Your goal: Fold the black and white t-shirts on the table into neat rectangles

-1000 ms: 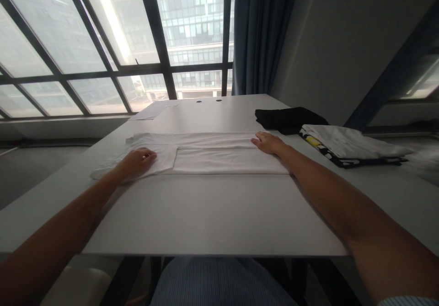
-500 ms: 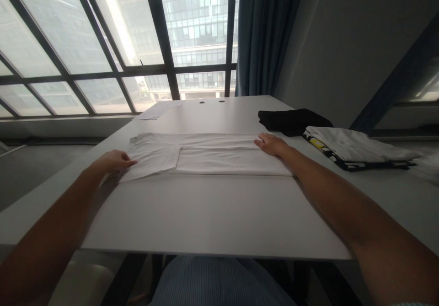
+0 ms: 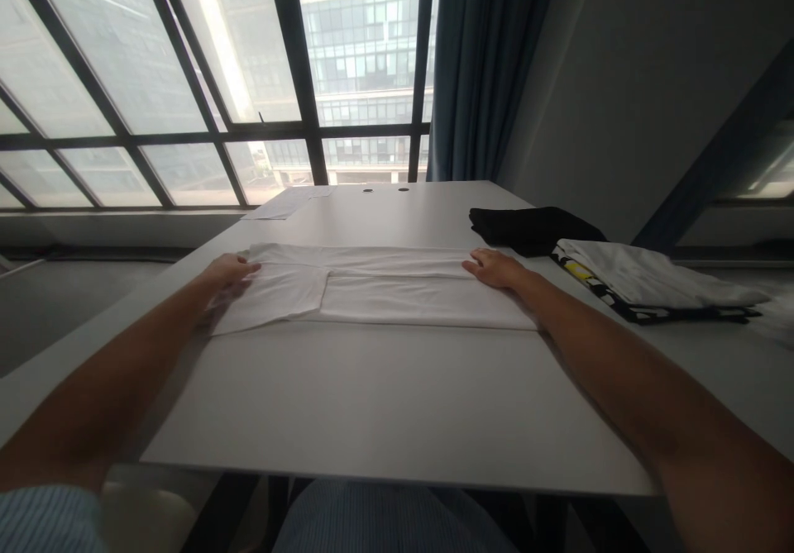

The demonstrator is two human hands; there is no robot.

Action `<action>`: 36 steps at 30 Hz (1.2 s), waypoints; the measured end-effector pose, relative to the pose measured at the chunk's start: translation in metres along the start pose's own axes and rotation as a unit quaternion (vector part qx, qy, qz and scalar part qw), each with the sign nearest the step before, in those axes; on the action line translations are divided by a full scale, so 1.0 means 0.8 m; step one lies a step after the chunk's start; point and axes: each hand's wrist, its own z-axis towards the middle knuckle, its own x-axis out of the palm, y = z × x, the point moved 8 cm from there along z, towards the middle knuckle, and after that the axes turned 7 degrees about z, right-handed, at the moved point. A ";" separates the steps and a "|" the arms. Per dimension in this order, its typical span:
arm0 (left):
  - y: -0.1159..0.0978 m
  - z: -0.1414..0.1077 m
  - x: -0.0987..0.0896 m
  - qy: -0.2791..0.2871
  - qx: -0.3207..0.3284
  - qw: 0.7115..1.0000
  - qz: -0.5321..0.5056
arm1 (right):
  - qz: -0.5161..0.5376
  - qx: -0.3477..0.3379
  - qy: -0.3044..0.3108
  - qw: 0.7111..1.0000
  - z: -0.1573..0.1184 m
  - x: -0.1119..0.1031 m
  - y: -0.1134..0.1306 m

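A white T-shirt (image 3: pixel 397 293) lies across the table in a long flat strip, with a short sleeve folded over its left part. At the strip's left end, near the far corner, my left hand (image 3: pixel 228 272) has its fingers pinched together on the cloth. My right hand (image 3: pixel 496 269) rests on the far side of the right end, fingers a little apart and touching the fabric. My right forearm covers part of that end.
A folded black garment (image 3: pixel 533 229) lies to the right on the white table (image 3: pixel 397 404). Beside it is a folded white garment (image 3: pixel 651 272) on a black, white and yellow patterned one. Paper sheets (image 3: pixel 282 204) sit at the far left edge.
My left hand has moved away from me along the T-shirt's left end, toward its far corner. My right hand stays in nearly the same place on the cloth.
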 end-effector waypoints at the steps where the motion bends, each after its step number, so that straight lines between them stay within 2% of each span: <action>1: -0.001 0.011 0.001 0.005 -0.012 1.000 -0.004 | -0.004 -0.007 0.001 1.000 0.002 -0.003 0.000; 5: -0.006 0.047 0.005 0.004 -0.051 0.996 -0.071 | -0.027 -0.026 -0.004 0.999 0.017 -0.015 -0.001; 9: -0.003 0.070 0.000 -0.062 -0.088 0.983 -0.146 | -0.032 -0.040 -0.022 0.998 0.033 -0.026 0.000; 13: -0.007 0.090 -0.014 -0.120 -0.070 0.973 -0.184 | -0.017 -0.048 -0.019 0.999 0.044 -0.029 -0.001; 16: -0.010 0.107 -0.022 -0.140 -0.051 0.957 -0.249 | -0.011 -0.059 -0.017 0.998 0.048 -0.028 -0.002; 21: -0.013 0.126 -0.019 -0.129 -0.044 0.951 -0.278 | -0.011 -0.053 -0.021 0.998 0.052 -0.031 -0.007; 24: -0.016 0.123 -0.010 -0.128 -0.037 0.954 -0.268 | -0.010 -0.045 -0.018 0.999 0.055 -0.030 -0.010; 27: -0.017 0.115 -0.001 -0.123 -0.033 0.958 -0.257 | 0.001 -0.069 -0.025 0.997 0.057 -0.028 -0.006; 30: -0.019 0.111 0.005 -0.096 -0.033 0.961 -0.256 | 0.011 -0.085 -0.034 0.996 0.060 -0.027 -0.002; 36: -0.024 0.115 0.003 -0.048 -0.028 0.967 -0.250 | -0.020 -0.049 0.012 0.999 0.068 -0.016 0.000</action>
